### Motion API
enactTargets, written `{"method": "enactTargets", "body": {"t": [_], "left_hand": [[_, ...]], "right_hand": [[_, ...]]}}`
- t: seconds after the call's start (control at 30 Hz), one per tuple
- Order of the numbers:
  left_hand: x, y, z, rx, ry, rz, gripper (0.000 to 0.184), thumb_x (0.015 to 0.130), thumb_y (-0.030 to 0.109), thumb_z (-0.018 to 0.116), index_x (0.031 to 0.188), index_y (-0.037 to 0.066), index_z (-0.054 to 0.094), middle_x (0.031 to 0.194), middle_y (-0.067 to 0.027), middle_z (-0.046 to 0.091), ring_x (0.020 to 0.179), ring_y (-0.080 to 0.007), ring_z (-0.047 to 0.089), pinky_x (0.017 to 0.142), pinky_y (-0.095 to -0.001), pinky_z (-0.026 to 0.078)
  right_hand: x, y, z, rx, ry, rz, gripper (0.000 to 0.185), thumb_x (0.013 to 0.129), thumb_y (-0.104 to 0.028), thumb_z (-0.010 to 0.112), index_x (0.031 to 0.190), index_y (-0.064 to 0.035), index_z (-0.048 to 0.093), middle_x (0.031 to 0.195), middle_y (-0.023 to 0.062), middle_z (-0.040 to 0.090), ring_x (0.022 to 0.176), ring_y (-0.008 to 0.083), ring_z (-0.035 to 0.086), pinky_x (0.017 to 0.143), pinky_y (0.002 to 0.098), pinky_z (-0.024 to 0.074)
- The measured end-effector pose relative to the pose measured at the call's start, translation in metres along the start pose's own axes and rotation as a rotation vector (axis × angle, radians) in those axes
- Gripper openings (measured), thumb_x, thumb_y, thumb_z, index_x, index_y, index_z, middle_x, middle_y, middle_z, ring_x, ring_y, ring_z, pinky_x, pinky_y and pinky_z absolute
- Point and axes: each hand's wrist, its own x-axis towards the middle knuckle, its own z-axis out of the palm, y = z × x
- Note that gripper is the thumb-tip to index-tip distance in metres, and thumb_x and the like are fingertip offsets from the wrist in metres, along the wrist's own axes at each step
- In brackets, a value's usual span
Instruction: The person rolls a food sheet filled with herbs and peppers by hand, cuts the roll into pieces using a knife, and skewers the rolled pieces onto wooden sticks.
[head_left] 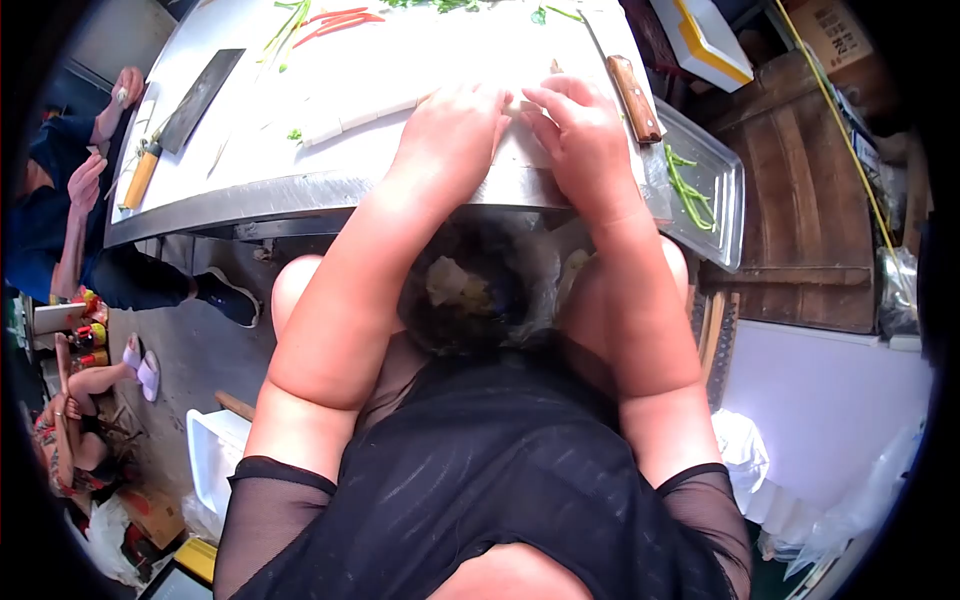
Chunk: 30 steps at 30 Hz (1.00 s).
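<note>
My left hand [455, 130] rests over the right end of a row of white blocks [350, 117] on the white tabletop [270, 165], its fingers bent and close together. My right hand [575, 125] is just beside it, thumb and fingertips bent toward the left fingertips. Something small and pale seems to lie between the two hands, too overexposed to make out. A knife with a wooden handle [634, 98] lies right of my right hand. At the far left of the table is a cleaver [202, 100] with a light wooden handle.
Red strips [338, 22] and green stalks [290, 30] lie at the table's far side. Right of the table stands a metal tray [730, 180] with green beans [688, 190]. A dark bag [475, 300] hangs below the edge. Two people are at the left.
</note>
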Motion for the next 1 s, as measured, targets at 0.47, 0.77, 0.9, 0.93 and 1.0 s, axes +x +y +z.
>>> {"method": "enactTargets", "body": {"t": [0.47, 0.77, 0.9, 0.93, 1.0], "left_hand": [[-0.005, -0.011, -0.01, -0.579, 0.062, -0.385, 0.044, 0.091, 0.024, 0.069, 0.122, -0.006, 0.059, 0.088, -0.0077, 0.069, 0.073, -0.0134, 0.062, 0.07, -0.0286, 0.051], [-0.012, 0.006, -0.02, -1.484, -0.007, -0.572, 0.032, 0.091, 0.022, 0.072, 0.115, 0.001, 0.068, 0.102, -0.0022, 0.07, 0.09, -0.008, 0.063, 0.083, -0.0254, 0.052], [-0.011, 0.004, -0.022, -1.313, 0.005, -0.526, 0.031, 0.087, 0.017, 0.076, 0.112, -0.001, 0.068, 0.104, -0.0051, 0.071, 0.095, -0.0114, 0.065, 0.085, -0.0265, 0.053], [-0.011, 0.004, -0.023, -1.043, -0.011, -0.453, 0.03, 0.087, 0.018, 0.076, 0.11, -0.001, 0.069, 0.104, -0.0074, 0.071, 0.094, -0.0111, 0.066, 0.084, -0.0259, 0.052], [-0.01, 0.008, -0.02, -0.567, -0.003, -0.311, 0.024, 0.088, 0.02, 0.072, 0.102, 0.0, 0.071, 0.099, -0.0133, 0.071, 0.09, -0.0177, 0.068, 0.081, -0.0296, 0.053]], "right_hand": [[0.027, 0.003, 0.01, 0.149, -0.279, 0.213, 0.031, 0.095, -0.015, 0.059, 0.123, -0.0027, 0.061, 0.1, 0.0082, 0.066, 0.091, 0.0218, 0.059, 0.083, 0.0335, 0.0492], [0.011, -0.036, -0.025, 1.122, -0.228, 0.68, 0.046, 0.096, -0.018, 0.064, 0.138, -0.0033, 0.054, 0.091, -0.0003, 0.063, 0.073, 0.0072, 0.051, 0.068, 0.0235, 0.0465], [-0.013, -0.011, -0.058, -0.185, -0.063, 0.286, 0.042, 0.086, -0.023, 0.073, 0.12, 0.0002, 0.062, 0.09, 0.0131, 0.065, 0.084, 0.0273, 0.063, 0.077, 0.0387, 0.0504], [-0.02, -0.004, -0.063, -0.324, -0.119, 0.298, 0.038, 0.088, -0.022, 0.07, 0.118, -0.0005, 0.063, 0.092, 0.0142, 0.065, 0.088, 0.0304, 0.063, 0.078, 0.0409, 0.0503], [-0.033, 0.005, -0.064, -0.472, -0.205, 0.286, 0.032, 0.091, -0.022, 0.065, 0.115, -0.0016, 0.064, 0.095, 0.0158, 0.064, 0.091, 0.0342, 0.063, 0.08, 0.0434, 0.0506]]}}
